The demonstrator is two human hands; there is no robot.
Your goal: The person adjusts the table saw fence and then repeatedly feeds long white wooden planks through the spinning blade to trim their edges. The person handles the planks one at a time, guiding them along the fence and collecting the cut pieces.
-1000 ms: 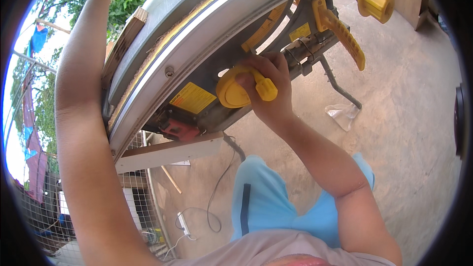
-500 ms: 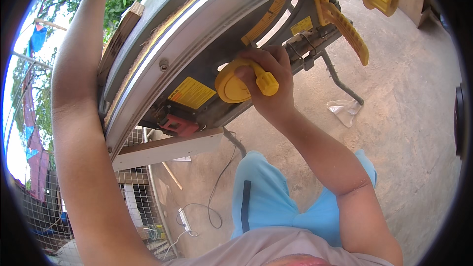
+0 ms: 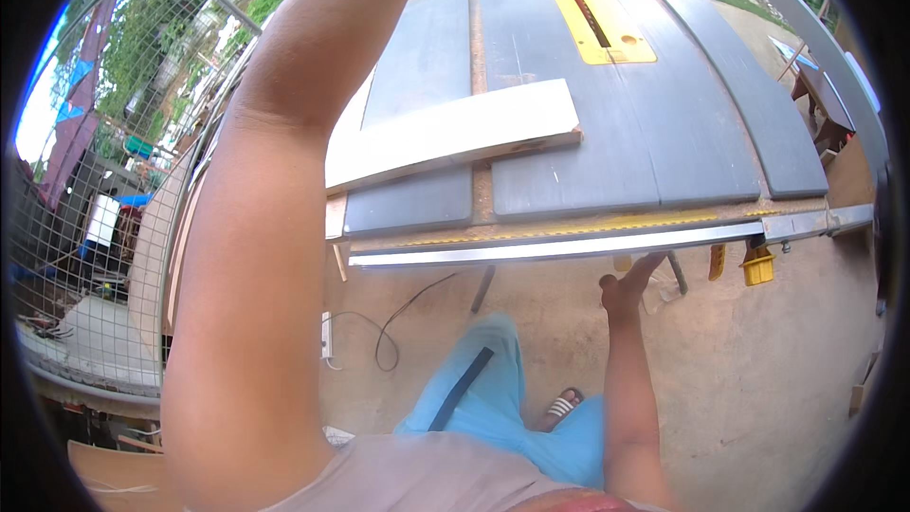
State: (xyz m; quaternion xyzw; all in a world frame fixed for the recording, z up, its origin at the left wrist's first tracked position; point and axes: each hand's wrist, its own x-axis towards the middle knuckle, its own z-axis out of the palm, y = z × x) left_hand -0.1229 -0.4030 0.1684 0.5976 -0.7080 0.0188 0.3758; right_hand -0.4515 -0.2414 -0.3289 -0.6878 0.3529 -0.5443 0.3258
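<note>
My left forearm (image 3: 370,9) reaches up across the table saw's grey top (image 3: 588,133) and leaves the view at the upper edge, so the hand is not seen. My right hand (image 3: 627,292) is low at the saw's front, just below the metal fence rail (image 3: 550,248). Its thumb stands apart from the fingers, with the fingertips hidden beneath the rail. A small yellow part (image 3: 622,263) shows between thumb and fingers. A white board (image 3: 455,136) lies on the left of the saw top, and a yellow insert plate (image 3: 621,45) surrounds the blade slot farther back.
At the rail's right end hangs a yellow knob (image 3: 758,267), beside a long grey fence bar (image 3: 806,28). A wire mesh fence (image 3: 104,199) runs along the left. A power strip (image 3: 327,337) and black cable (image 3: 384,332) lie on the floor.
My view has risen from the saw's underside to its top. My right hand, earlier closed on the yellow handwheel, now shows a spread thumb and fingers below the rail.
</note>
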